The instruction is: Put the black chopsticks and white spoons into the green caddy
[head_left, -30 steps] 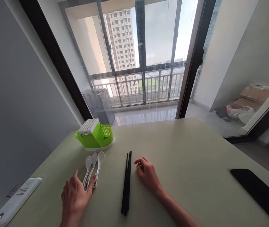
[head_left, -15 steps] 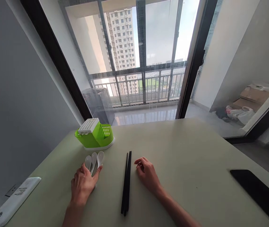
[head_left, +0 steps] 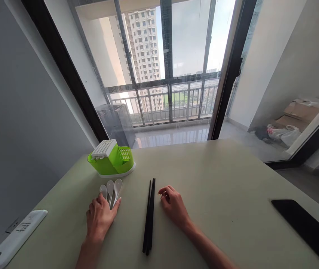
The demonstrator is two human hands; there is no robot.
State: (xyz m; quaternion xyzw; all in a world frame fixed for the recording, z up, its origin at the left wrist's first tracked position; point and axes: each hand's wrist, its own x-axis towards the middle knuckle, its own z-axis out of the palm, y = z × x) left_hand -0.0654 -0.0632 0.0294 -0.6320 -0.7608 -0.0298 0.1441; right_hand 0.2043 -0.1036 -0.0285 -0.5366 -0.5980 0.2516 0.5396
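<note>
compared with a second ago, my left hand (head_left: 100, 216) is further up the three white spoons (head_left: 110, 187), away from the ends of their handles and close to the bowls, while my right hand (head_left: 173, 201) stays where it is. from my end i see the left grip spread moderately wide, straddling the spoons: the index fingertip is at the left spoon's bowl and the thumb lies beside the right spoon. i cannot tell how firmly it presses on them, and the hand hides most of the handles. the spoons lie side by side on the pale bench (head_left: 209, 179), bowls pointing away from me, just in front of the green and white caddy (head_left: 103, 166). my right grip is narrow, with the fingers loosely curled and a small gap between thumb and index. that hand rests just right of the black chopsticks (head_left: 149, 218), apart from them; they lie lengthwise between my two hands. at the left edge i have a long white device (head_left: 21, 235), and at the far right a flat black object (head_left: 307, 228). beyond the bench stands the dark-framed glass door (head_left: 221, 93).
</note>
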